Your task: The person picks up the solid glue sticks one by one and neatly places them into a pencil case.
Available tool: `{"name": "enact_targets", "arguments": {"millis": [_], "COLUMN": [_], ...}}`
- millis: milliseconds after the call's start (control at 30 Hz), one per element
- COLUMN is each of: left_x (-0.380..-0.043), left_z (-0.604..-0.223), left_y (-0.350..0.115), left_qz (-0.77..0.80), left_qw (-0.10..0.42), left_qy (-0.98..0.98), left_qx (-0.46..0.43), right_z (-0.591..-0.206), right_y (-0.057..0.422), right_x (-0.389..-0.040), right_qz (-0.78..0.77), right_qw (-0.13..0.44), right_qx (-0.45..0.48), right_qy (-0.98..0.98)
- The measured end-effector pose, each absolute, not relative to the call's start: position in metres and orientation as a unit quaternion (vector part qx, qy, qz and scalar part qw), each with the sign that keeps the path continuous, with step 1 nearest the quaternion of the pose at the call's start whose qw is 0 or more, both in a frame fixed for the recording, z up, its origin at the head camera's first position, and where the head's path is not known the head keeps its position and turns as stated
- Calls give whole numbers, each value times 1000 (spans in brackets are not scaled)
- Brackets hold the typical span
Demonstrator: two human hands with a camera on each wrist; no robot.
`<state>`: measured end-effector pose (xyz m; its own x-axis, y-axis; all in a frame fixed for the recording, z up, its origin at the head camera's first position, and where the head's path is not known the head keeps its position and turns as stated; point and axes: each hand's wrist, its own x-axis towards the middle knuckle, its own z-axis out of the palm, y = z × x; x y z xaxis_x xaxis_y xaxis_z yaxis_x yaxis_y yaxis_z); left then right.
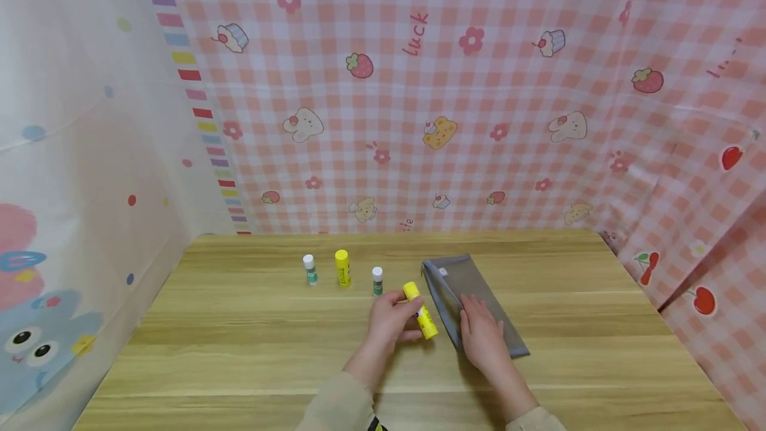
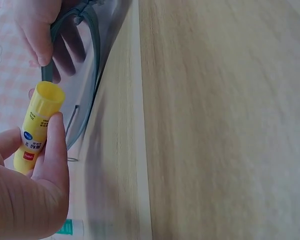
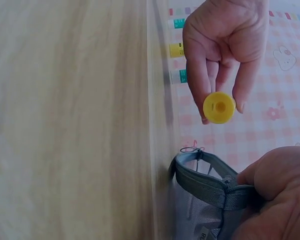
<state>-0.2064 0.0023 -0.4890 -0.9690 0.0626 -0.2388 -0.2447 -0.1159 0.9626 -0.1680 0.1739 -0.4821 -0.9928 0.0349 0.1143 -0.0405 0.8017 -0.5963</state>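
Well, the left hand is pinching a yellow glue stick while the right hand is holding the gray bag so it is gaping wide.

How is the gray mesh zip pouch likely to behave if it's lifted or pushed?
The gray mesh zip pouch is probably floppy: its walls look thin and see-through. It seems likely to be light for its size, as it lies low with no visible bulge. Its thicker edge band may keep some shape, since the mouth gapes in a curve.
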Motion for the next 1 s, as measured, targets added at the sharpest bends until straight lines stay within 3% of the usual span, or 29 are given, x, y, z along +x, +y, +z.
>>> {"name": "enact_targets", "arguments": {"millis": [1000], "left_x": [-220], "left_z": [-495], "left_y": [49], "left_qz": [724], "left_qw": [87], "left_qy": [675], "left_qx": [-113], "right_z": [-482], "right_y": [177], "right_x": [-168], "right_qz": [326], "right_qw": [63], "right_qx": [-2], "right_qy": [-943]}}
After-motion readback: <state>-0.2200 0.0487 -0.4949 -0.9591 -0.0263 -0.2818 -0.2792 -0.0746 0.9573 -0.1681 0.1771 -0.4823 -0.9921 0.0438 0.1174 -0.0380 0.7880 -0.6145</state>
